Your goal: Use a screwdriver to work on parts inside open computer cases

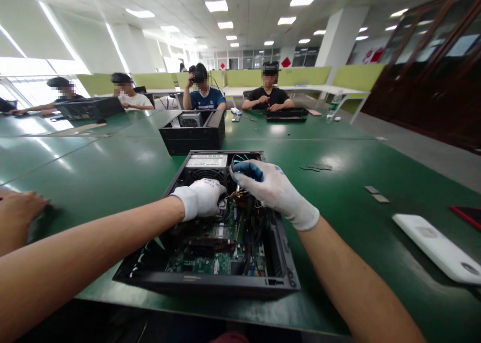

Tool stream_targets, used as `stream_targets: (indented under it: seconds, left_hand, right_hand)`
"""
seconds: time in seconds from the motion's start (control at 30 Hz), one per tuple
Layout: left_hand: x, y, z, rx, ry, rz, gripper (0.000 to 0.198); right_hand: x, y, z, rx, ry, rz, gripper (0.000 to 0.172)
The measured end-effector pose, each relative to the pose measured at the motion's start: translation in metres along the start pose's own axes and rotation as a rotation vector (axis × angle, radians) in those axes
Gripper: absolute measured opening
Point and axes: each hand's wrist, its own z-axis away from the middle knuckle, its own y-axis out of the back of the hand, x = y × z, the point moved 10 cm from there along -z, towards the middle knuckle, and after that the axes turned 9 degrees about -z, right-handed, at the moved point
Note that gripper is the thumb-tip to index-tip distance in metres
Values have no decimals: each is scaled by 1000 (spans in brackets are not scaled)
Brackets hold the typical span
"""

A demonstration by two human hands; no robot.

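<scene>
An open black computer case [205,281] lies on the green table in front of me, its inside facing up. Both my hands wear white gloves, the right one with blue on the finger side. Deep in the case, my left hand [206,197] is closed beside the fan and the cables; its fingertips are hidden. My right hand [265,185] is over the upper right of the case, fingers curled toward the thumb at a thin dark piece too small to name. Below the hands show the green motherboard [221,260], dark cables [250,233] and a labelled power supply [206,161].
Another open computer case [193,137] stands just beyond mine. A white device [436,245] and small grey pieces [376,194] lie to the right. At the left edge is another person's hand [24,205]. Several people sit across the table [338,223].
</scene>
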Motion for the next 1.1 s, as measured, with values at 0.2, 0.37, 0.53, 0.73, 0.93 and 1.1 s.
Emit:
stream_targets:
  seconds: [0.2,0.37,0.53,0.73,0.93,1.1]
  left_hand:
    - [1,-31,-14,-152,-12,-63,36]
    - [-1,-42,-18,-174,-12,-61,40]
    - [-2,-51,-24,-177,-10,-67,45]
    - [-8,-58,-29,-171,-10,-75,49]
    - [-9,-61,-30,-156,-12,-71,44]
    - [-8,-63,-31,-145,-25,-69,40]
  right_hand:
    - [0,-2,3,-11,2,-33,31]
    - [-2,-2,4,-2,21,-13,29]
    - [-3,-2,4,-5,32,-7,26]
    - [-3,-3,4,-16,35,10,27]
    - [-4,-5,5,-23,30,18,26]
    - [-5,-4,5,-10,33,26,26]
